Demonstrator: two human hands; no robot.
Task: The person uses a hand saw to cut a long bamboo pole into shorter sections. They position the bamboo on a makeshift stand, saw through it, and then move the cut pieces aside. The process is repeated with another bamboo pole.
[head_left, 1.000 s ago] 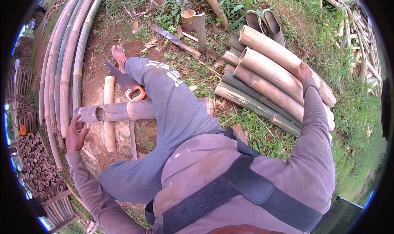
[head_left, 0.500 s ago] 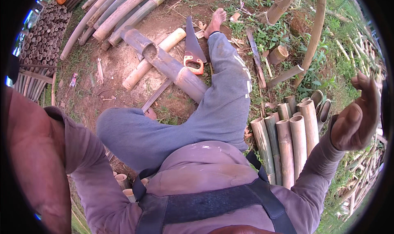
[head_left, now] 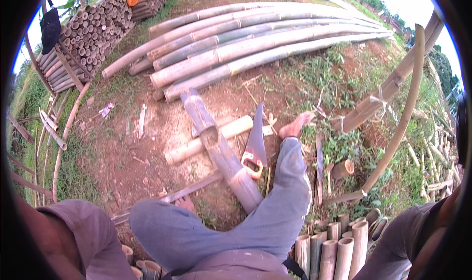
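Note:
Both my forearms are raised at the sides: bare skin of the left arm point(head_left: 49, 236) shows at the left rim and of the right arm point(head_left: 435, 248) at the right rim. Neither hand shows its fingers; both are beyond the picture. Between my legs lies a thick bamboo pole point(head_left: 229, 163) with an opening cut in its upper side, its near end against my right leg. It rests across a paler bamboo piece point(head_left: 187, 151) on the ground. A handsaw point(head_left: 255, 140) with an orange and white handle lies just right of the pole, touched by no hand.
Long bamboo poles point(head_left: 236, 44) lie across the ground ahead. Short cut bamboo tubes point(head_left: 328, 258) stand upright by my right leg. Stacked bamboo point(head_left: 93, 39) and a hanging black cap point(head_left: 50, 29) are at far left. A curved pole point(head_left: 405, 113) rises at right.
The view has tilted up, bringing the long poles and background into sight. My right hand, raised with fingers apart before, has left the picture. The saw and pole lie as before.

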